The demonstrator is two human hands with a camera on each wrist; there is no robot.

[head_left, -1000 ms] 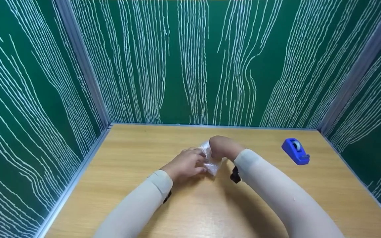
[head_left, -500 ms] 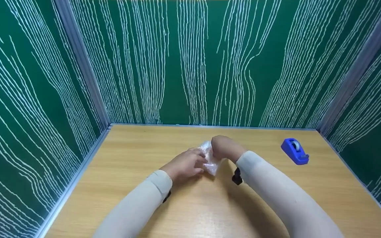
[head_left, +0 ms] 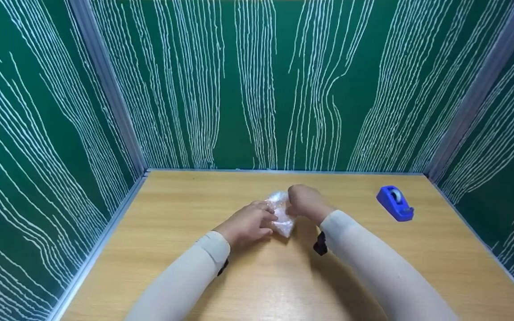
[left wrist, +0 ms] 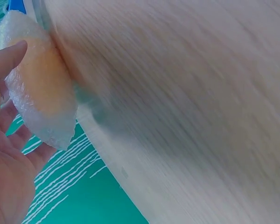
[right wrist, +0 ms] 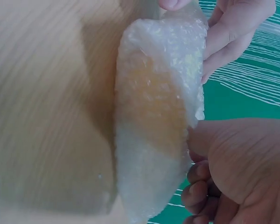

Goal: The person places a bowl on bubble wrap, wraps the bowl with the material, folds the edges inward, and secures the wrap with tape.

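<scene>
A small package in clear bubble wrap [head_left: 282, 218] lies on the wooden table, its pointed end toward me. Something orange shows dimly through the wrap [right wrist: 151, 102] in the right wrist view; its kind cannot be made out. My left hand [head_left: 249, 223] holds the package from the left, thumb on one side and fingers on the other, as the left wrist view shows. From the right, my right hand [head_left: 309, 204] pinches the wrap's edge at the thumb, its other fingers curled. The exact grip of those right fingertips is hidden behind the wrap.
A blue tape dispenser [head_left: 395, 203] with a roll in it stands on the right of the table [head_left: 185, 196]. Green panels [head_left: 234, 89] with wavy white lines enclose the back and sides, joined by grey metal posts.
My right hand has shifted slightly right and toward me, leaving more of the bubble wrap in sight. My left hand stays nearly where it was on the package. The head view has moved slightly.
</scene>
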